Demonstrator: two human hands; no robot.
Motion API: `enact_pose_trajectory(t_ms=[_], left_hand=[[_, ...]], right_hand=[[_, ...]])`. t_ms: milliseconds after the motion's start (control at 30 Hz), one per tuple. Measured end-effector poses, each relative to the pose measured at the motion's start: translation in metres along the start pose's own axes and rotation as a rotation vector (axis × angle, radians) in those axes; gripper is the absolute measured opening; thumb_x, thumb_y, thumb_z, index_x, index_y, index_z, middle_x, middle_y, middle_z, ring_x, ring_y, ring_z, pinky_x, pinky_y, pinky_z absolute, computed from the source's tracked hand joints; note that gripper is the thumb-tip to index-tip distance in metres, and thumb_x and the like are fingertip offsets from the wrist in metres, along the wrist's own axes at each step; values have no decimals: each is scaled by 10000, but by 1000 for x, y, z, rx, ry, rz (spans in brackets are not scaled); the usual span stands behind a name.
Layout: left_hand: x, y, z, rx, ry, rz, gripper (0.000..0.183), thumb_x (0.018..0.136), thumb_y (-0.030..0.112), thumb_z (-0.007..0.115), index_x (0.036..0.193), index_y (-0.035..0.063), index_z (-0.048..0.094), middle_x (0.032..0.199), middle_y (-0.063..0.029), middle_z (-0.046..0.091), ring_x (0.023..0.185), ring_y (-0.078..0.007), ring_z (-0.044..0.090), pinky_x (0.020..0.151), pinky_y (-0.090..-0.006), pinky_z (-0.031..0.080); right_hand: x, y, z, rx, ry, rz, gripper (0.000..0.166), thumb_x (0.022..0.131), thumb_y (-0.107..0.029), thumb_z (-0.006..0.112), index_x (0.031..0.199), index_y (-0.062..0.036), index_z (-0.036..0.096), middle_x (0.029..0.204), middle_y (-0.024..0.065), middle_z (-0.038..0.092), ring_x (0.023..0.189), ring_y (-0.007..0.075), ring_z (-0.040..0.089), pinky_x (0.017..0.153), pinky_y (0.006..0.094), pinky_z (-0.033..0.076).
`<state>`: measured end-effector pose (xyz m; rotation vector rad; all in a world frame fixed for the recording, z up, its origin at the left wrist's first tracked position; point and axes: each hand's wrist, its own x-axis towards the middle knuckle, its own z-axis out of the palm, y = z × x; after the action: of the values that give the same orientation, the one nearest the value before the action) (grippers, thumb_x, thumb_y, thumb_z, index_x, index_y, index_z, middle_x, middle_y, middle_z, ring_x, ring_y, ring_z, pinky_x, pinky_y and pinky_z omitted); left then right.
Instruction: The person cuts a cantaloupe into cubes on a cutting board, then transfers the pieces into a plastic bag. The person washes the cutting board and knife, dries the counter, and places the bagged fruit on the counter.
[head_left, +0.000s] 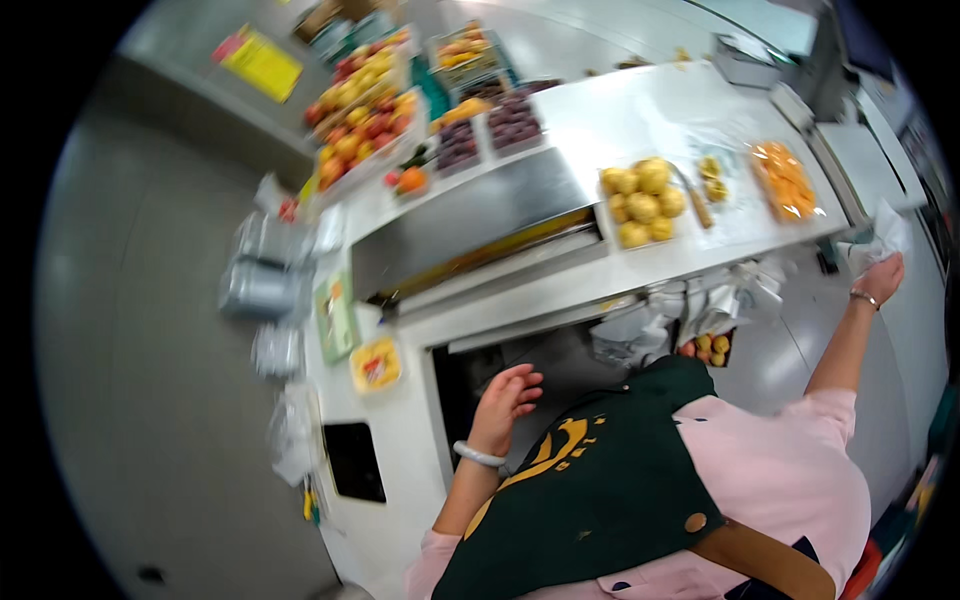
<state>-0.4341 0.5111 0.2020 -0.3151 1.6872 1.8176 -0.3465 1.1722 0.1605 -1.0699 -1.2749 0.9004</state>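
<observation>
My right hand (882, 280) is at the far right, closed on a crumpled white cloth or tissue (885, 234); its exact material is blurred. My left hand (510, 405) hovers in front of my dark green apron (622, 480), fingers loosely curled and holding nothing. To its left, on the white counter (409, 442), sits a packed tray of yellow fruit (376, 365). Across the counter lie a tray of round yellow fruits (642, 202), a wooden-handled knife (700, 204), two small yellow-green pieces (712, 180) and a wrapped pack of orange fruit pieces (784, 181).
A steel-topped unit (472, 221) is set into the counter. Crates of mixed fruit (367, 127) and dark purple fruit (514, 120) stand behind it. White plastic bags (720, 300) hang below the counter's edge. A black tablet-like panel (354, 461) lies at the left.
</observation>
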Motion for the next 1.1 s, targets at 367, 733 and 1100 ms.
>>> enact_pose_trajectory(t_ms=[367,733,1100], left_hand=[[-141,-57,-129,176,416,628,299,822,156,674,1052,-11,581,853,-90,650,789,-162,612,713,-284,483],[-246,-122,-221,-436,1142,591,192,883,121,603,1026,4,552,832,-8,584,698,-57,493,632,-209,407],[-253,-143,-280,-299,1709,266,124,867,116,613,861,-4,582,699,-10,569,628,-69,481,565,-211,388]], right_hand=[[-633,-277,-33,594,-2276,217,160,884,-131,577,952,-52,457,721,56,565,635,149,569,585,260,455],[-810,-299,-63,738,-2936,-619,175,813,-235,638,907,-98,582,736,106,627,697,303,609,626,374,472],[-987,-325,-12,894,-3374,-889,183,823,-266,604,835,-86,569,674,98,580,617,244,564,600,360,443]])
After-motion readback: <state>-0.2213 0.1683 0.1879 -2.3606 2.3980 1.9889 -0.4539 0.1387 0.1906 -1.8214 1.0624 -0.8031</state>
